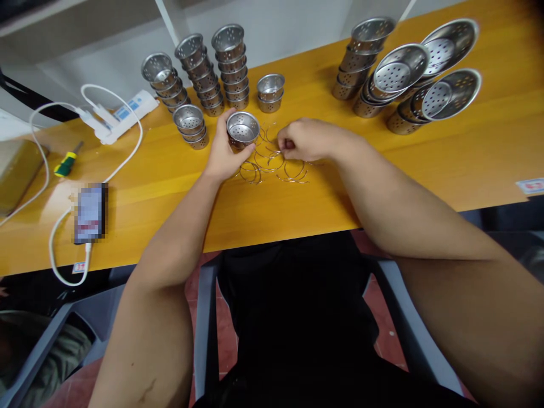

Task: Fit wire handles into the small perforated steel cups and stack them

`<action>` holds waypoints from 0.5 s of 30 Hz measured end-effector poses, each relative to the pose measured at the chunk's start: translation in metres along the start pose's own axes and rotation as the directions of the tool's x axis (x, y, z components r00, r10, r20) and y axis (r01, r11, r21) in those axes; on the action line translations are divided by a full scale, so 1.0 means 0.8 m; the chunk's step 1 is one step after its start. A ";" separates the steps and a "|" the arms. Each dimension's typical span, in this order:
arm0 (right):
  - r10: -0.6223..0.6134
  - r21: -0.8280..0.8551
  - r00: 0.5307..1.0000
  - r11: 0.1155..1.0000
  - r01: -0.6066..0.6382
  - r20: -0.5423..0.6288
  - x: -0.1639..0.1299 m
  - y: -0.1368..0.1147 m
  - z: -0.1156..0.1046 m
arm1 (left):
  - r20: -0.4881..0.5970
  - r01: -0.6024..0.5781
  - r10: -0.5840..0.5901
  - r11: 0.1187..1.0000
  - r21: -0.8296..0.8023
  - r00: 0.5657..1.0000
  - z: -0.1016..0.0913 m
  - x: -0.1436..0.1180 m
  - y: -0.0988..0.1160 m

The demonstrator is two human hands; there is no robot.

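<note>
Just above the middle of the frame, the left hand (223, 152) holds a small perforated steel cup (242, 130) by its side wall, thumb and fingers wrapped round it, with its open mouth tipped toward the camera and its base at or just over the yellow desk (425, 164). Right beside it the right hand (308, 140) is curled shut over a scatter of thin wire rings (272, 161) lying loose on the desk between the two hands; it seems to pinch one of them, though the fingertips hide it, so I cannot tell for certain. The cup looks light, rigid and smooth, likely slippery on its polished wall, so a hold round the wall or under the rolled rim would seem the surest. The rings look springy, very light and apt to tangle, best taken one at a time by the wire itself. In the upper left of the frame stand stacks of similar cups (208, 71), and in the upper right, leaning stacks of larger perforated strainer bowls (403, 73). At the left lie a white power strip (123, 116), a small screwdriver (66, 163) and a phone (90, 213) on a white cable.
</note>
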State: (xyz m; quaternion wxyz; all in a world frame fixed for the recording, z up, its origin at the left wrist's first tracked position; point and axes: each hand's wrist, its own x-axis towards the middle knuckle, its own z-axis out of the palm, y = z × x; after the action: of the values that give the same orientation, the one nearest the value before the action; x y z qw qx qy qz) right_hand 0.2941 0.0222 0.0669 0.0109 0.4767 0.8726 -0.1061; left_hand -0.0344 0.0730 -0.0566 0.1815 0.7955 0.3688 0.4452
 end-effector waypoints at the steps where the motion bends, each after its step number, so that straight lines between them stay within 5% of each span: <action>1: -0.015 0.017 1.000 1.000 0.015 -0.013 0.000 0.001 -0.001 | -0.005 -0.006 0.006 1.000 -0.004 1.000 0.000 0.001 -0.001; 7: -0.050 0.147 0.987 0.987 0.072 -0.150 -0.007 0.004 -0.012 | -0.053 0.009 -0.012 0.999 -0.044 0.999 0.003 0.003 -0.003; 15: 0.100 0.466 0.965 0.884 0.026 -0.243 0.001 0.013 -0.001 | -0.076 0.050 -0.055 0.996 -0.074 0.996 -0.001 0.007 0.017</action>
State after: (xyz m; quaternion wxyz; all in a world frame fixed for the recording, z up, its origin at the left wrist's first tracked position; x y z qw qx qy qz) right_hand 0.3025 0.0288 0.0657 -0.2162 0.4918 0.8060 -0.2486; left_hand -0.0277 0.0682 -0.0444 0.2071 0.7605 0.3801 0.4841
